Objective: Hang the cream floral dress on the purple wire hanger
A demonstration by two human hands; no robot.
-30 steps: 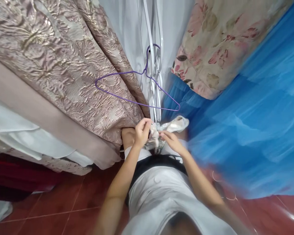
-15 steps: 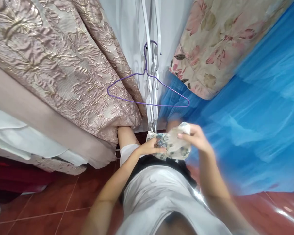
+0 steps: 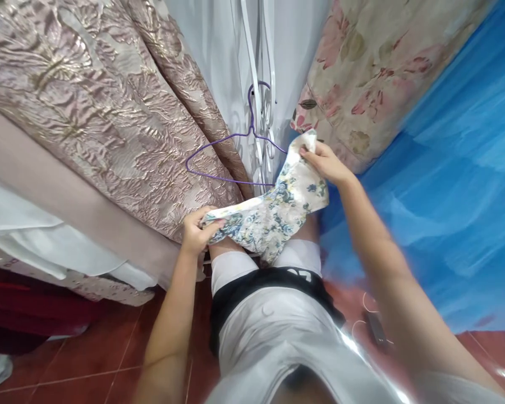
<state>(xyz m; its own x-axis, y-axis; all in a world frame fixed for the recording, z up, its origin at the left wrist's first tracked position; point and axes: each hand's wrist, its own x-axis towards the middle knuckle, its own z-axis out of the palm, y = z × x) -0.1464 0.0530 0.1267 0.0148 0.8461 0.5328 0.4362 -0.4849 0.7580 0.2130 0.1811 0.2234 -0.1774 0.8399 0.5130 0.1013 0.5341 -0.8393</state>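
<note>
Stretched between both hands is a small white garment with blue and yellow flowers; it looks like shorts, though its exact kind is hard to tell. My left hand pinches one end of its upper edge, beside the pink brocade cloth. The other end is gripped by my right hand, held higher and farther out. Behind the garment hangs a purple wire hanger by its hook; the garment's raised end covers the hanger's right corner.
White hangers or rails run down the middle. Pink-gold brocade hangs at left, floral cloth and blue tulle at right. A dark power strip lies on the red tiled floor.
The bunched garment is now spread wide. My left hand moved left and slightly up, my right hand moved up and away, and the cloth now overlaps the purple hanger.
</note>
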